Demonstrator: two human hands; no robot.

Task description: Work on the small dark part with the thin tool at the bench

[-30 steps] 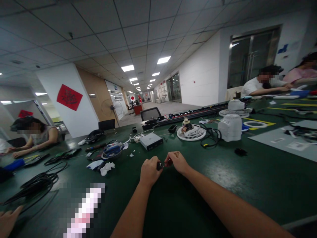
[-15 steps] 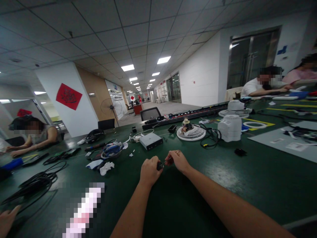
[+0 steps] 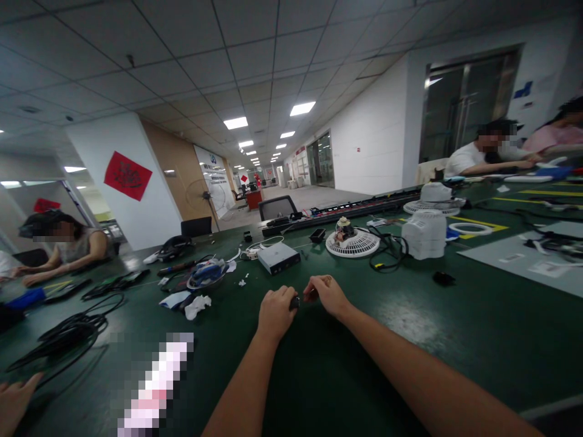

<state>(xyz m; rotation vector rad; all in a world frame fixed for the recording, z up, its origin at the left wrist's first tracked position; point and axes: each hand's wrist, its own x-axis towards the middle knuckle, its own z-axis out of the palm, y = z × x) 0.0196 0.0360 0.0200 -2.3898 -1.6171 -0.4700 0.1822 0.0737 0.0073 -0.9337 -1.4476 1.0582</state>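
My left hand [image 3: 276, 312] is closed around a small dark round part [image 3: 295, 301], whose end pokes out past the thumb side. I cannot make out its exact kind. A short gap to the right, my right hand [image 3: 330, 296] is bent inward with thumb and fingers pinched together. Whatever those fingertips hold is too small and dark to name. Both hands are over the green table [image 3: 364, 364]. Just beyond them lies a grey box-shaped drive [image 3: 279, 258].
A white fan grille with a motor [image 3: 353, 241], a white housing [image 3: 424, 235] and a black part [image 3: 443, 278] lie to the right. Leftward are a bowl of blue items [image 3: 207, 273], crumpled tissue [image 3: 197, 308] and black cables [image 3: 68, 328]. Another person's hand [image 3: 18, 397] is at lower left.
The dark part has turned, so less of its round end faces me. A thin piece seen between the hands before no longer shows clearly. Both hands have hardly moved.
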